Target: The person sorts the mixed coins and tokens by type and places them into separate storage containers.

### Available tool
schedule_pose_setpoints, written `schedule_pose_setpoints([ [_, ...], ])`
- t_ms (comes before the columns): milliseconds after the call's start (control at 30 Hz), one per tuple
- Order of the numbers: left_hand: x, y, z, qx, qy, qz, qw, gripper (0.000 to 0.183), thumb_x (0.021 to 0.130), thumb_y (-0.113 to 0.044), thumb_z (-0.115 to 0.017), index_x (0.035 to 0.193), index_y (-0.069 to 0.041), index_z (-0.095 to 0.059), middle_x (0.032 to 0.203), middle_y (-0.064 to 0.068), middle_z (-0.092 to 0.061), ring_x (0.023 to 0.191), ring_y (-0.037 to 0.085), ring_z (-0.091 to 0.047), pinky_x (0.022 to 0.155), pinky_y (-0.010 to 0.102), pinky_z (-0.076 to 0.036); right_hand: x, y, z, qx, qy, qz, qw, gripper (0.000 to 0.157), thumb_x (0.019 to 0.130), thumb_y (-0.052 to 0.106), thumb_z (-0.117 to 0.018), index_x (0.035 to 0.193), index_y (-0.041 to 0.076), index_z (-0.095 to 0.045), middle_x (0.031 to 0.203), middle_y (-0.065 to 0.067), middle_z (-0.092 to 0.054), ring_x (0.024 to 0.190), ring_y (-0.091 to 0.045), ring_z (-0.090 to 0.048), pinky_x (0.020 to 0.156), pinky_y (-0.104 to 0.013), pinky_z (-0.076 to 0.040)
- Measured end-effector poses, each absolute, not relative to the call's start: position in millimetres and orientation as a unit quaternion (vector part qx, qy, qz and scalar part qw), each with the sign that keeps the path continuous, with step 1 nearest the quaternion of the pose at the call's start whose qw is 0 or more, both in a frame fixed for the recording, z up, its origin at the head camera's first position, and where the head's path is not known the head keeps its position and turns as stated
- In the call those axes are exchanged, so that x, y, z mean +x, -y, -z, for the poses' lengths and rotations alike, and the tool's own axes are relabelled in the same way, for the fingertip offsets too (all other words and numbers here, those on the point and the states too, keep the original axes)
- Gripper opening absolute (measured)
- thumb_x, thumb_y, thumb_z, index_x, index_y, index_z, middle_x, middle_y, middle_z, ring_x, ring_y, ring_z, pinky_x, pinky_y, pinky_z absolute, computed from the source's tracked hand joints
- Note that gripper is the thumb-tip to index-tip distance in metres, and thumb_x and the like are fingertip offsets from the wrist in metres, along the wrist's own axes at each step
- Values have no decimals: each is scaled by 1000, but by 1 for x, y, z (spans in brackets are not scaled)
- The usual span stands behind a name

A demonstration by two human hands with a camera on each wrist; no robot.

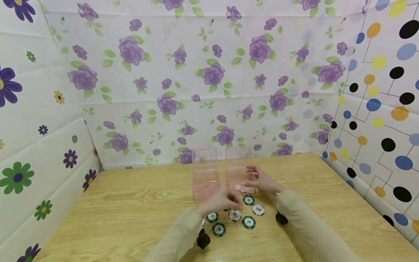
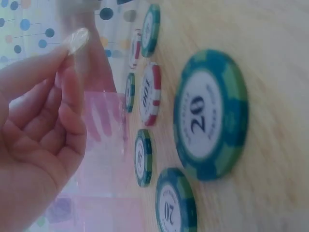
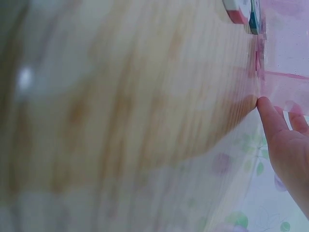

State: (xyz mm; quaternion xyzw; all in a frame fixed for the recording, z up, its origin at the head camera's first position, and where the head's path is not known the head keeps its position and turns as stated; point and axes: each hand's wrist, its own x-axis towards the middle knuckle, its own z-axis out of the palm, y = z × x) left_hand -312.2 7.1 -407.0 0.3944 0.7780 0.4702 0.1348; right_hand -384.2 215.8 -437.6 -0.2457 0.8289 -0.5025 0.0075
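My left hand [image 1: 222, 202] is above the chips on the table. In the left wrist view, its thumb and finger pinch a small translucent disc [image 2: 78, 41]. Below it lie green-rimmed poker chips [image 1: 219, 229] marked 20 and red-and-white poker chips [image 1: 258, 209] marked 100. My right hand [image 1: 263, 182] rests against the right side of a transparent pink box [image 1: 234, 174], its fingers spread and fairly straight. The box's lid stands up at the back. Several clear discs [image 1: 243, 189] lie in the front of that box.
A second pink box [image 1: 205, 191] stands to the left, its lid raised too. Both boxes are on a wood-grain table [image 1: 137, 203]. Patterned cloth walls [image 1: 212, 76] enclose the back and sides of the table.
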Motion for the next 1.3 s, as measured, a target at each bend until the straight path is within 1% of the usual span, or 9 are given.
schedule_pose_setpoints([
  [200, -315, -7, 406, 336, -792, -501, 94, 11, 61, -22, -58, 65, -12, -58, 58, 0, -53, 54, 20, -49, 48, 34, -38, -388, -217, 442, -251, -828, 502, 1, 65, 60, 25, -58, 111, 15, -18, 108, -12, -24, 97, -31, -22, 75, -41, -18],
  [400, -319, -6, 406, 276, -798, -532, 63, 12, 59, -22, -59, 64, -11, -58, 57, 0, -53, 53, 19, -49, 49, 33, -38, -403, -224, 458, -243, -836, 492, 10, 71, 59, 30, -58, 113, 14, -15, 108, -2, -25, 98, -23, -22, 76, -39, -20],
  [600, -332, -5, 415, 197, -799, -566, 47, 18, 57, -27, -60, 66, -11, -57, 59, 1, -53, 55, 18, -48, 48, 34, -36, -418, -230, 475, -222, -849, 480, 20, 69, 58, 33, -58, 112, 23, -16, 106, 5, -23, 99, -19, -22, 75, -37, -23],
  [633, -334, -5, 416, 191, -800, -567, 38, 17, 59, -25, -59, 68, -10, -57, 61, 2, -53, 56, 17, -48, 49, 33, -35, -420, -230, 476, -223, -849, 479, 20, 69, 58, 33, -57, 112, 24, -15, 105, 5, -23, 99, -19, -21, 75, -37, -23],
  [833, -400, -8, 469, 182, -802, -568, -34, 26, 55, -39, -57, 68, -17, -57, 61, -2, -53, 52, 11, -48, 47, 25, -37, -420, -228, 474, -224, -845, 485, 14, 68, 58, 30, -59, 111, 25, -16, 106, 1, -23, 98, -24, -21, 74, -40, -22],
  [867, -416, -8, 480, 174, -803, -568, -40, 30, 51, -45, -56, 67, -20, -57, 60, -4, -53, 50, 10, -48, 46, 25, -37, -419, -228, 473, -220, -846, 486, 13, 67, 58, 30, -59, 110, 26, -17, 106, 2, -24, 98, -24, -21, 74, -39, -22],
  [933, -430, -11, 486, 162, -810, -561, -46, 31, 50, -46, -55, 67, -21, -57, 60, -5, -53, 50, 10, -49, 47, 26, -37, -419, -228, 472, -214, -848, 484, 14, 66, 58, 30, -59, 109, 29, -17, 106, 3, -24, 98, -22, -22, 74, -38, -22],
  [1067, -444, -16, 489, 128, -814, -565, -41, 34, 47, -49, -55, 68, -21, -56, 61, -5, -53, 50, 9, -49, 49, 27, -36, -418, -227, 473, -207, -851, 482, 12, 65, 57, 32, -58, 108, 31, -18, 105, 5, -24, 98, -19, -22, 74, -36, -23],
  [1300, -453, -27, 485, 103, -824, -554, -63, 34, 46, -51, -55, 65, -23, -56, 58, -6, -52, 47, 9, -48, 43, 26, -36, -421, -229, 474, -213, -850, 481, 15, 66, 58, 33, -57, 110, 29, -16, 106, 4, -21, 98, -20, -22, 73, -37, -24],
])
